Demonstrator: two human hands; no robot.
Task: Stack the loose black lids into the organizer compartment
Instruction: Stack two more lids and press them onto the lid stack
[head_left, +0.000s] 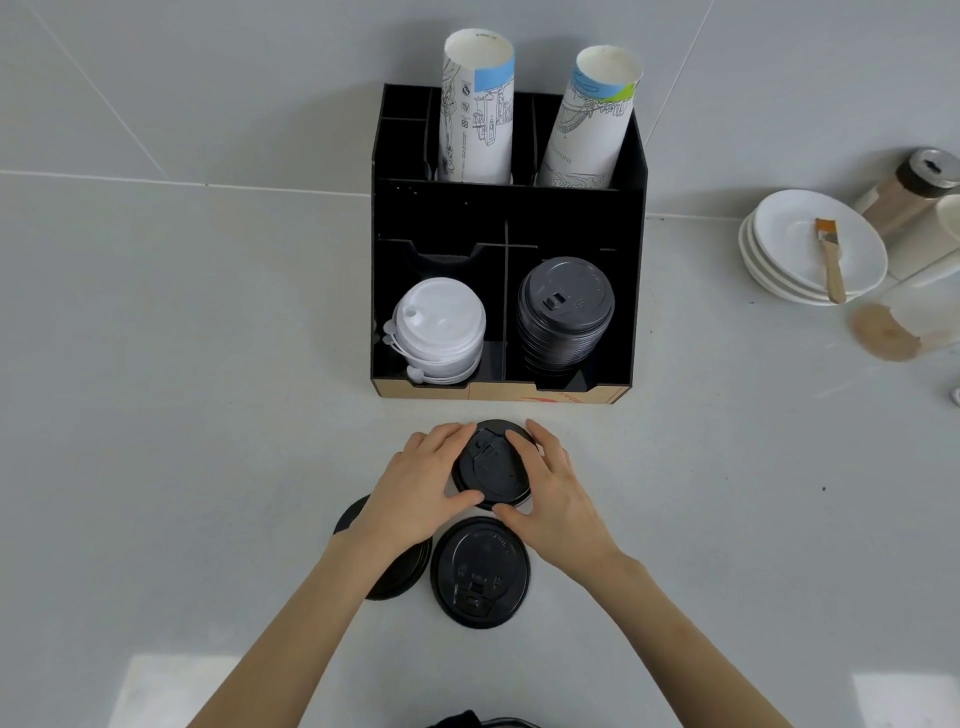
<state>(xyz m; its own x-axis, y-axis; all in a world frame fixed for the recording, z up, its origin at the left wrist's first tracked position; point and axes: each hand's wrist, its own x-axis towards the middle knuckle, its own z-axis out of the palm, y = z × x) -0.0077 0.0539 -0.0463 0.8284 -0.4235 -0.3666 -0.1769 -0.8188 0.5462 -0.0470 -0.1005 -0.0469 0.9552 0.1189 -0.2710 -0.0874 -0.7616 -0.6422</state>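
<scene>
A black organizer (636, 260) stands on the counter. Its front right compartment holds a stack of black lids (566, 312); the front left one holds white lids (439, 330). Just in front of the organizer a small pile of black lids (493, 470) rests on the counter, gripped from both sides by my left hand (415, 486) and my right hand (556, 493). Another loose black lid (480, 571) lies nearer to me. A third black lid (397, 571) lies partly hidden under my left wrist.
Two tall stacks of printed paper cups (478, 114) stand in the organizer's rear slots. At the right are stacked white saucers (815, 249) with a brush (830, 257) on top, a shaker jar (906, 192) and a tipped clear container with a cork lid (883, 332).
</scene>
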